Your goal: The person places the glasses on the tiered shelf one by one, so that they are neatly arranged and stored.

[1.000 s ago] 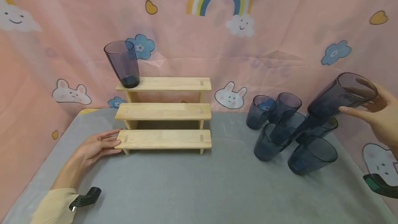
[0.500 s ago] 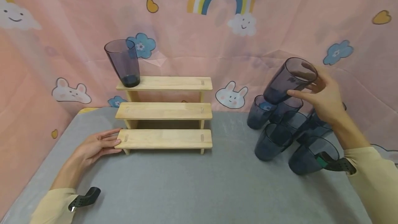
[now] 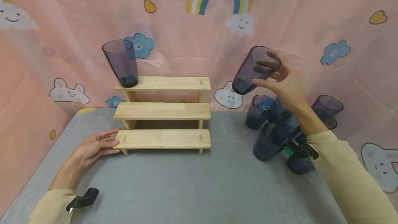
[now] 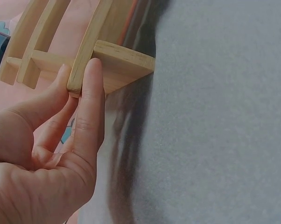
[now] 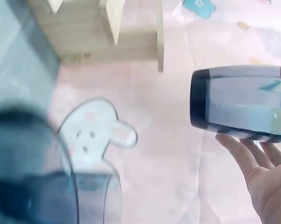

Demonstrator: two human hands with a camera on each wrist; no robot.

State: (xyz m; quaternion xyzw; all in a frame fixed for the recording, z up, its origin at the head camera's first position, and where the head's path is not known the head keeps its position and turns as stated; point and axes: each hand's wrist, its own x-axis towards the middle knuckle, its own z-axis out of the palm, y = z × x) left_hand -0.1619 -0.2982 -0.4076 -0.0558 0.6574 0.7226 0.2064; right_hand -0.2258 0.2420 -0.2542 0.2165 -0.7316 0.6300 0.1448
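In my right hand (image 3: 287,85) I hold a dark purple-blue drinking glass (image 3: 248,72), tilted, its rim toward the upper right, in the air above the other glasses. The right wrist view shows thumb and fingers on either side of this glass (image 5: 243,102). My left hand (image 3: 96,146) pinches the left end of the lowest board of a three-step wooden rack (image 3: 164,139); in the left wrist view the thumb and forefinger lie on opposite faces of the board (image 4: 84,51). Another glass (image 3: 124,66) stands upright on the top step's left end.
Several more dark glasses (image 3: 259,113) stand grouped on the grey cloth (image 3: 202,189) at the right, partly hidden by my right forearm (image 3: 345,168). A pink printed curtain (image 3: 186,44) hangs close behind the rack and glasses.
My right hand has carried its glass leftward and up, from above the right of the glass group to between the group and the rack. My left hand stays on the rack.
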